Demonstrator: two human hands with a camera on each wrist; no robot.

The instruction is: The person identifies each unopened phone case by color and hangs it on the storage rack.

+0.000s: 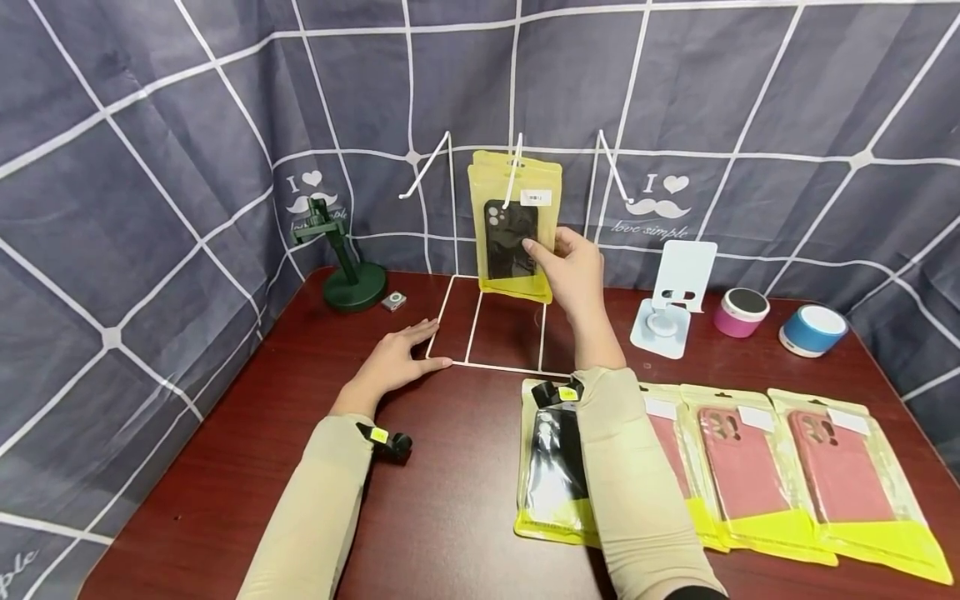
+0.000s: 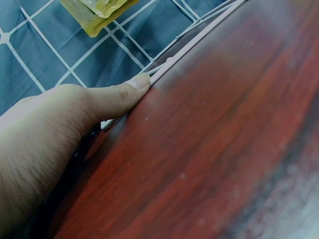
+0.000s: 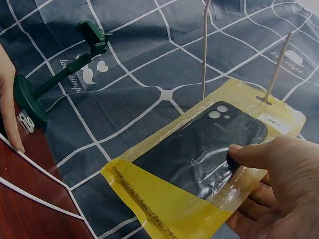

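A white wire rack (image 1: 487, 366) stands on the dark red table (image 1: 450, 467), with three slanted hooks. Yellow pouches (image 1: 510, 233) hang on the middle hook, the front one showing a black phone case. My right hand (image 1: 557, 250) pinches that front pouch (image 3: 199, 164) at its right edge, thumb on the front and fingers behind. My left hand (image 1: 397, 358) lies flat on the table at the rack's front left corner. In the left wrist view its thumb (image 2: 134, 84) presses against the rack's base wire (image 2: 199, 37).
Several pouches lie in a row at the front right: one with a black case (image 1: 551, 475), the others with red cases (image 1: 750, 467). A green stand (image 1: 345, 258), a small silver clip (image 1: 393, 301), a white phone stand (image 1: 675, 292), a pink speaker (image 1: 741, 312) and a blue speaker (image 1: 812, 330) stand behind.
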